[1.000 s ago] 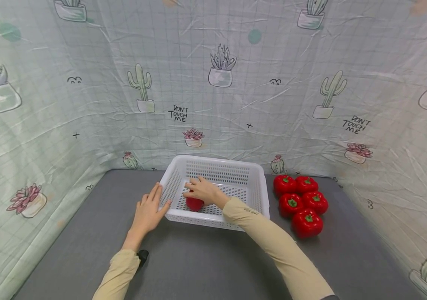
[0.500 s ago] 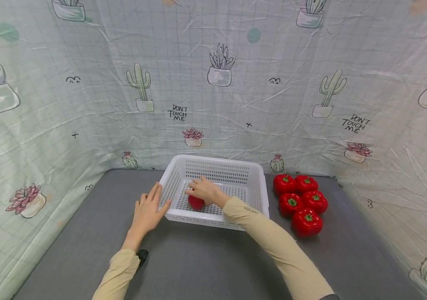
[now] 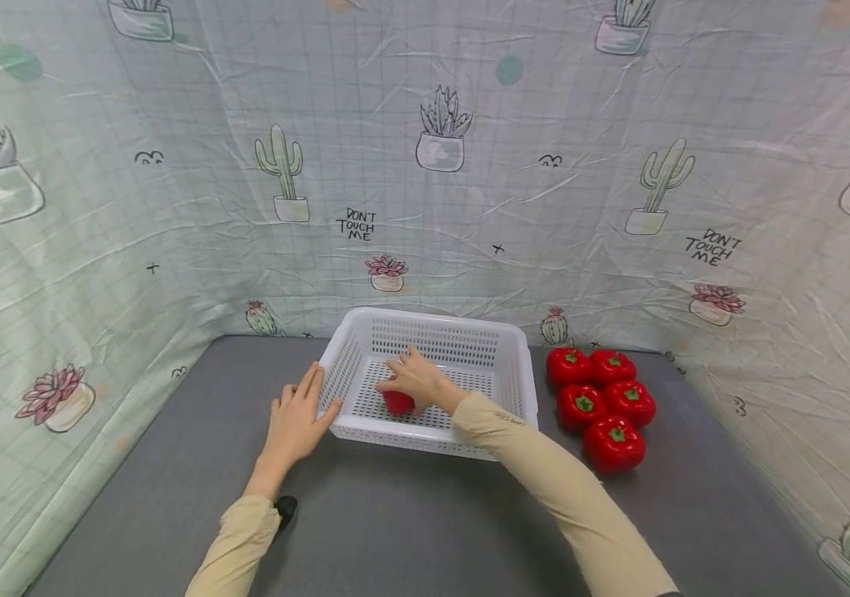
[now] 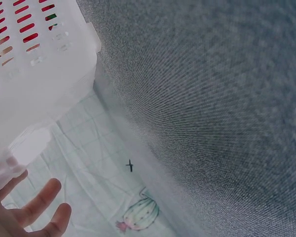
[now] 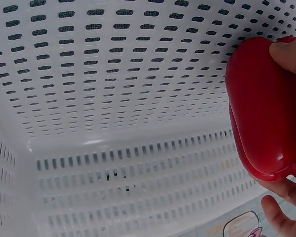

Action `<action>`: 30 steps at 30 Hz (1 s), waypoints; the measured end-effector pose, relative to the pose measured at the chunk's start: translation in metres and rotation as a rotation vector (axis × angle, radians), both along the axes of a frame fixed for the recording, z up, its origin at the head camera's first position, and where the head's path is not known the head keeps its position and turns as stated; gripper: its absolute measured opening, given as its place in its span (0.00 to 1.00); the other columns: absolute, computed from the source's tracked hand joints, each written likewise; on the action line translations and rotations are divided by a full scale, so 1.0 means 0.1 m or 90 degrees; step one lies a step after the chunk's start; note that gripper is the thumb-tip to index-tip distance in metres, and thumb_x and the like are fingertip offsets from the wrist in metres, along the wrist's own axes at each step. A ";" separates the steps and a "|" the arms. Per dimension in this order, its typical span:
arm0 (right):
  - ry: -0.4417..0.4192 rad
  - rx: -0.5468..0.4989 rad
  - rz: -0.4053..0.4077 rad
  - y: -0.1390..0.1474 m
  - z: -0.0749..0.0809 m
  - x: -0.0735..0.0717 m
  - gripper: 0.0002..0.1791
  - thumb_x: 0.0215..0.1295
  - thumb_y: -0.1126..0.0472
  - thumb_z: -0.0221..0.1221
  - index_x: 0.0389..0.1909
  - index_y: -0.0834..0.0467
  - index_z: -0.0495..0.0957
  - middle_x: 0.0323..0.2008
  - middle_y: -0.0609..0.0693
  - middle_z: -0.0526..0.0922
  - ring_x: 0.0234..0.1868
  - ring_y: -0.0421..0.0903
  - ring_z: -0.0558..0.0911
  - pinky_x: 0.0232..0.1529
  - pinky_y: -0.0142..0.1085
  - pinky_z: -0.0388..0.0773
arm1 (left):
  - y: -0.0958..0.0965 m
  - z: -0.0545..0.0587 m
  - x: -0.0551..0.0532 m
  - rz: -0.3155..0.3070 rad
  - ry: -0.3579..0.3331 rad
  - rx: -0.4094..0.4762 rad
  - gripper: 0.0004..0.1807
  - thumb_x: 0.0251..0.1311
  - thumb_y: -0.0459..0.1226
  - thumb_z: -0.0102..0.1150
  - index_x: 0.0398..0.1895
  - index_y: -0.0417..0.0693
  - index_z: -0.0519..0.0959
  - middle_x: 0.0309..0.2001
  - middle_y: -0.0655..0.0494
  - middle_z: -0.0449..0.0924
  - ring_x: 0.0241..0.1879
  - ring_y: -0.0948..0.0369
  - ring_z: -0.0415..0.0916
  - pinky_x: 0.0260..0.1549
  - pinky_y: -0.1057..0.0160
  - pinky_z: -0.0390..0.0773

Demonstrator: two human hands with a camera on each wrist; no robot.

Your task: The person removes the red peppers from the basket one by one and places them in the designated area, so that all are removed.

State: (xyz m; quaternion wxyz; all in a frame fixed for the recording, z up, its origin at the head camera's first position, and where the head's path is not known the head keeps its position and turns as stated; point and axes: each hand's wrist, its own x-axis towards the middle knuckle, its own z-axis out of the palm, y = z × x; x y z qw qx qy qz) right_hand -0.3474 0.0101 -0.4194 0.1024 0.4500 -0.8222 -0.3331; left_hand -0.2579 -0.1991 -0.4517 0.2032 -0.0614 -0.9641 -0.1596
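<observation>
In the head view a white perforated plastic basket [image 3: 417, 439] stands on the table. My left hand [image 3: 294, 424] rests on its left rim near the front corner, fingers relaxed; the left wrist view catches some of these fingers [image 4: 44, 198] beside the basket wall. Inside the basket, my right hand [image 3: 421, 381] holds a red bell pepper [image 5: 266, 108] from above. The right wrist view has the thumb on one side of the pepper and fingers on the other. Whether the pepper touches the basket floor I cannot tell.
To the right of the basket, several red bell peppers [image 3: 613, 444] with green stems sit in a cluster on the grey table [image 3: 395, 514]. A cloth [image 3: 499, 199] printed with potted cacti surrounds the table at the back and sides.
My right hand has shifted slightly to the right inside the basket, with the bell pepper in its grip. The left hand has stayed on the rim.
</observation>
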 end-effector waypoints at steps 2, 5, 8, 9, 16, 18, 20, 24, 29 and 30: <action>-0.003 0.000 0.001 0.02 0.00 0.00 0.43 0.36 0.31 0.62 0.59 0.30 0.58 0.52 0.46 0.68 0.51 0.47 0.74 0.56 0.48 0.63 | 0.01 0.00 0.00 -0.002 0.002 0.004 0.37 0.58 0.52 0.48 0.65 0.39 0.56 0.66 0.43 0.56 0.49 0.43 0.63 0.38 0.44 0.63; -0.010 -0.003 -0.002 0.05 0.01 0.01 0.42 0.36 0.32 0.62 0.58 0.30 0.59 0.53 0.47 0.68 0.50 0.47 0.74 0.56 0.48 0.63 | 0.01 0.00 0.01 -0.001 0.002 0.006 0.37 0.57 0.52 0.49 0.65 0.39 0.56 0.66 0.43 0.56 0.49 0.43 0.63 0.38 0.44 0.63; -0.018 -0.010 -0.012 0.08 0.05 0.03 0.42 0.36 0.32 0.63 0.58 0.29 0.59 0.54 0.48 0.68 0.49 0.48 0.74 0.54 0.46 0.64 | 0.01 -0.01 0.01 0.000 -0.003 0.003 0.38 0.57 0.52 0.49 0.65 0.39 0.56 0.66 0.43 0.56 0.50 0.43 0.63 0.39 0.44 0.64; -0.020 -0.010 -0.016 0.09 0.07 0.04 0.43 0.37 0.32 0.62 0.59 0.29 0.58 0.55 0.48 0.67 0.50 0.49 0.73 0.54 0.46 0.64 | 0.01 -0.01 0.01 0.000 -0.005 0.001 0.38 0.57 0.52 0.49 0.66 0.39 0.56 0.66 0.43 0.56 0.50 0.43 0.63 0.39 0.44 0.64; -0.038 -0.041 -0.011 0.17 0.17 0.05 0.43 0.40 0.35 0.63 0.61 0.34 0.56 0.57 0.47 0.67 0.50 0.52 0.73 0.54 0.48 0.65 | -0.01 0.00 0.00 -0.005 -0.011 0.002 0.37 0.59 0.52 0.46 0.66 0.40 0.54 0.67 0.44 0.54 0.51 0.42 0.62 0.40 0.43 0.63; -0.045 -0.051 -0.009 0.20 0.19 0.06 0.44 0.41 0.36 0.63 0.61 0.36 0.55 0.57 0.47 0.67 0.51 0.52 0.73 0.53 0.47 0.66 | -0.01 0.00 0.00 -0.006 -0.011 0.005 0.37 0.59 0.52 0.46 0.66 0.40 0.55 0.67 0.44 0.54 0.51 0.42 0.62 0.40 0.43 0.63; -0.060 -0.062 -0.011 0.23 0.22 0.07 0.45 0.41 0.37 0.63 0.62 0.39 0.55 0.57 0.47 0.68 0.51 0.52 0.72 0.53 0.47 0.66 | -0.01 0.00 0.00 -0.006 -0.011 0.006 0.37 0.59 0.52 0.46 0.66 0.40 0.55 0.67 0.44 0.54 0.51 0.42 0.62 0.40 0.43 0.63; -0.081 -0.099 -0.004 0.31 0.31 0.09 0.44 0.40 0.39 0.64 0.60 0.44 0.55 0.55 0.48 0.70 0.50 0.52 0.73 0.52 0.47 0.67 | 0.00 0.00 0.00 -0.008 -0.012 0.008 0.37 0.59 0.52 0.47 0.66 0.40 0.55 0.67 0.44 0.55 0.51 0.42 0.62 0.39 0.43 0.63; -0.086 -0.135 0.010 0.40 0.46 0.14 0.44 0.40 0.40 0.64 0.59 0.45 0.56 0.54 0.47 0.70 0.47 0.52 0.74 0.49 0.47 0.69 | -0.01 0.02 0.01 -0.012 -0.012 0.006 0.37 0.59 0.52 0.46 0.66 0.41 0.55 0.67 0.45 0.54 0.52 0.42 0.62 0.39 0.43 0.63; -0.083 -0.138 0.013 0.42 0.50 0.15 0.44 0.40 0.40 0.64 0.59 0.45 0.57 0.53 0.47 0.70 0.48 0.52 0.73 0.49 0.47 0.69 | -0.01 0.02 0.01 -0.013 -0.010 0.005 0.37 0.59 0.53 0.46 0.66 0.41 0.55 0.67 0.45 0.54 0.52 0.42 0.62 0.39 0.43 0.63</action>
